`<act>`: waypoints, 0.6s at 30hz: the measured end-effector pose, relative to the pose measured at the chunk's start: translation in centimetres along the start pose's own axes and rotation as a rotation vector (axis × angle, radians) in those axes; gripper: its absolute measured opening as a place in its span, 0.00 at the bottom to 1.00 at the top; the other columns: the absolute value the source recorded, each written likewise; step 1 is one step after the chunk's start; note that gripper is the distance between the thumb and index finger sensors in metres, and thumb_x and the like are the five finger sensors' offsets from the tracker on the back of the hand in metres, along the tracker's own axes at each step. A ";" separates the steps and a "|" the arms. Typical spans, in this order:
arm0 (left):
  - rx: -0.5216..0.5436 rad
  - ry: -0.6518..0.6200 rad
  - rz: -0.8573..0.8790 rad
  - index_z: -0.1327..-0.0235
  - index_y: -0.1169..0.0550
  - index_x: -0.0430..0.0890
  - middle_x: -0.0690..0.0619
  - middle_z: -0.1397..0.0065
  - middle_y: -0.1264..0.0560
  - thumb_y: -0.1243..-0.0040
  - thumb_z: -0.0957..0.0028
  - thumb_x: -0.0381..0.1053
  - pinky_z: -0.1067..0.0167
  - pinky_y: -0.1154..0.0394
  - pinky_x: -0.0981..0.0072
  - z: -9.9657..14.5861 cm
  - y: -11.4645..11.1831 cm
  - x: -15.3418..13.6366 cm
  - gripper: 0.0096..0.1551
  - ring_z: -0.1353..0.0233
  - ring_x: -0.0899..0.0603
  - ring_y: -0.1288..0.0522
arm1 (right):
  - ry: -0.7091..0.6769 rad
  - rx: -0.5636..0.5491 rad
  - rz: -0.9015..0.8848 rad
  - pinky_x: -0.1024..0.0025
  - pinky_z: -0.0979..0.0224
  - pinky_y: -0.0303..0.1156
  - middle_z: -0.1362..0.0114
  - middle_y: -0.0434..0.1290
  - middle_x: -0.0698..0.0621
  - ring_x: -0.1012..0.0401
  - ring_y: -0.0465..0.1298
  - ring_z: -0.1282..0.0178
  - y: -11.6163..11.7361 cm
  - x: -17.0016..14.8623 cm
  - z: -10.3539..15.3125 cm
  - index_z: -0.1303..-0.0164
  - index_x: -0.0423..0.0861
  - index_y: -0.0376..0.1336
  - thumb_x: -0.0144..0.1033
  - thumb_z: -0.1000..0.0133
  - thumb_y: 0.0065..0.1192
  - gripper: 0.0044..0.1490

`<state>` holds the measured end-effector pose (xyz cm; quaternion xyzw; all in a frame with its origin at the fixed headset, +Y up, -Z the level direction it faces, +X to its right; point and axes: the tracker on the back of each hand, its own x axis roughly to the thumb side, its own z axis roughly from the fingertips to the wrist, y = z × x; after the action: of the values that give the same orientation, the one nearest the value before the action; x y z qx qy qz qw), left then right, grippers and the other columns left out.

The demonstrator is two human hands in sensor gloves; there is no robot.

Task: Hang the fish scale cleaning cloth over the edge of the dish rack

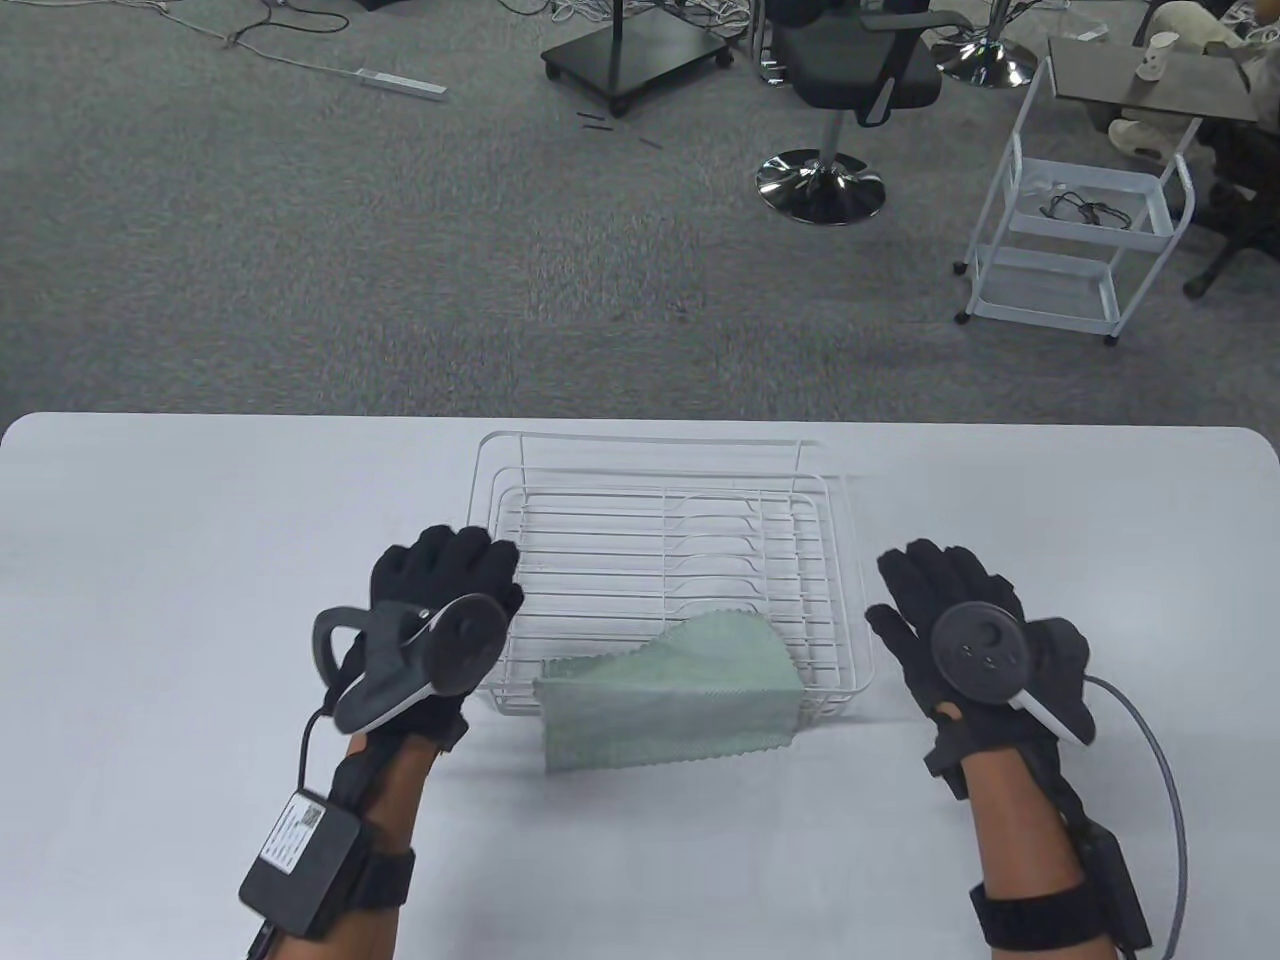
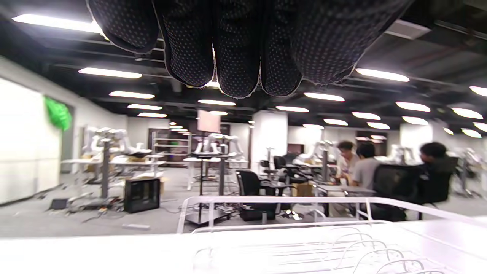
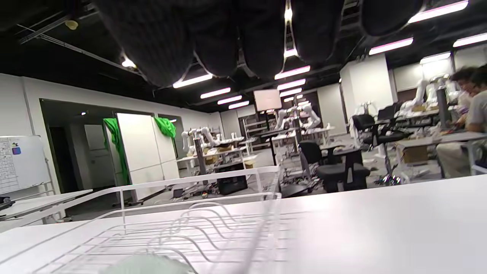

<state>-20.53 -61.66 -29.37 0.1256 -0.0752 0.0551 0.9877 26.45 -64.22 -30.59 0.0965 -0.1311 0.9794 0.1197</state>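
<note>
Cloth: the pale green cloth (image 1: 668,700) already hangs over the near edge of the rack (image 1: 668,570), one part lying inside on the wires, the other part spilling out onto the table (image 1: 200,560). Its scalloped edges show on both parts.
Left hand: the left hand (image 1: 440,610) hovers at the rack's left side, palm down, fingers loosely together and holding nothing; whether it touches the wire I cannot tell. In the left wrist view the fingertips (image 2: 236,49) hang side by side with nothing between them.
Right hand: the right hand (image 1: 960,630) is just beside the rack's right side, apart from it, fingers loosely spread, empty. The right wrist view shows only dark fingers (image 3: 258,38) above the rack and a blur of green at the bottom edge.
Step in hand: by my reading the drape is made and the hands are drawn clear, so what is left is a check.
Doing it well: the cloth sits skewed, its inner part bunched toward the right. A tidy finish would call for pinching both near corners and pulling them level, so that the fold lies along the wire and neither part drags the other off.
Risk: a light cloth may slide off thin wire if the halves are uneven.
Writing: a label on the left wrist box (image 1: 300,855) bears a code, too small to read. No brand is legible elsewhere.
</note>
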 end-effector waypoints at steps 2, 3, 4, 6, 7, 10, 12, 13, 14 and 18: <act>-0.002 0.065 0.091 0.29 0.19 0.50 0.48 0.23 0.25 0.38 0.40 0.59 0.27 0.34 0.31 2.6 -1.4 -1.7 0.28 0.21 0.35 0.28 | 0.001 0.003 0.015 0.29 0.23 0.57 0.17 0.63 0.41 0.37 0.60 0.17 0.6 -1.2 1.9 0.21 0.47 0.60 0.50 0.35 0.61 0.35; -0.016 0.102 0.150 0.29 0.18 0.49 0.47 0.23 0.24 0.38 0.40 0.59 0.27 0.34 0.30 4.0 -2.6 -2.5 0.28 0.21 0.34 0.28 | 0.009 0.017 0.014 0.28 0.23 0.57 0.17 0.63 0.40 0.37 0.59 0.17 1.2 -1.9 2.9 0.20 0.47 0.60 0.50 0.35 0.61 0.35; -0.032 0.118 0.174 0.29 0.18 0.49 0.47 0.23 0.24 0.38 0.40 0.59 0.26 0.35 0.29 4.8 -3.4 -2.8 0.29 0.21 0.34 0.28 | 0.017 0.027 0.012 0.28 0.23 0.56 0.17 0.63 0.40 0.37 0.59 0.17 1.8 -2.3 3.5 0.20 0.47 0.60 0.50 0.35 0.60 0.35; -0.066 0.139 0.168 0.27 0.19 0.49 0.47 0.21 0.26 0.38 0.40 0.60 0.25 0.37 0.28 6.3 -5.4 -3.3 0.30 0.19 0.34 0.30 | 0.035 0.050 -0.004 0.28 0.23 0.56 0.16 0.62 0.39 0.37 0.58 0.17 3.6 -3.2 4.6 0.20 0.47 0.60 0.51 0.35 0.59 0.35; -0.083 0.140 0.135 0.24 0.22 0.50 0.48 0.18 0.29 0.38 0.40 0.61 0.24 0.38 0.27 6.8 -6.5 -3.6 0.32 0.16 0.34 0.33 | 0.047 0.077 -0.024 0.28 0.23 0.55 0.16 0.61 0.39 0.37 0.57 0.17 4.7 -3.6 5.1 0.20 0.47 0.59 0.51 0.35 0.58 0.35; -0.131 0.132 0.138 0.17 0.30 0.52 0.49 0.12 0.39 0.40 0.40 0.62 0.23 0.45 0.25 7.1 -8.1 -4.1 0.38 0.11 0.33 0.45 | 0.065 0.126 -0.042 0.27 0.23 0.53 0.14 0.57 0.39 0.36 0.54 0.16 6.6 -4.2 5.7 0.18 0.48 0.57 0.52 0.35 0.57 0.36; -0.160 0.126 0.153 0.14 0.35 0.53 0.51 0.10 0.46 0.40 0.40 0.63 0.22 0.50 0.25 7.1 -8.8 -4.2 0.41 0.11 0.34 0.54 | 0.076 0.158 -0.022 0.27 0.22 0.48 0.13 0.53 0.40 0.37 0.49 0.14 6.8 -4.4 5.7 0.17 0.49 0.54 0.53 0.34 0.55 0.38; -0.216 0.114 0.160 0.12 0.37 0.53 0.51 0.10 0.49 0.41 0.40 0.63 0.22 0.53 0.25 7.1 -9.3 -4.2 0.43 0.11 0.34 0.58 | 0.077 0.160 0.004 0.27 0.22 0.47 0.12 0.51 0.41 0.37 0.46 0.14 6.9 -4.6 5.7 0.16 0.50 0.52 0.54 0.34 0.55 0.39; -0.247 0.110 0.162 0.12 0.40 0.53 0.52 0.10 0.52 0.42 0.40 0.63 0.23 0.55 0.25 7.1 -9.5 -4.2 0.44 0.12 0.35 0.61 | 0.079 0.170 0.014 0.26 0.22 0.45 0.11 0.48 0.41 0.38 0.44 0.13 7.1 -4.7 5.7 0.15 0.50 0.50 0.55 0.34 0.54 0.40; -0.352 0.113 0.140 0.11 0.49 0.52 0.52 0.11 0.59 0.43 0.40 0.66 0.24 0.61 0.27 7.4 -10.6 -4.3 0.49 0.14 0.36 0.67 | 0.121 0.286 -0.059 0.27 0.22 0.39 0.10 0.40 0.44 0.40 0.35 0.14 8.1 -5.3 5.7 0.14 0.53 0.43 0.58 0.34 0.53 0.44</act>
<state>-24.40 -74.12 -25.58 -0.0580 -0.0364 0.1167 0.9908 30.26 -74.49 -28.25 0.0573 0.0199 0.9881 0.1414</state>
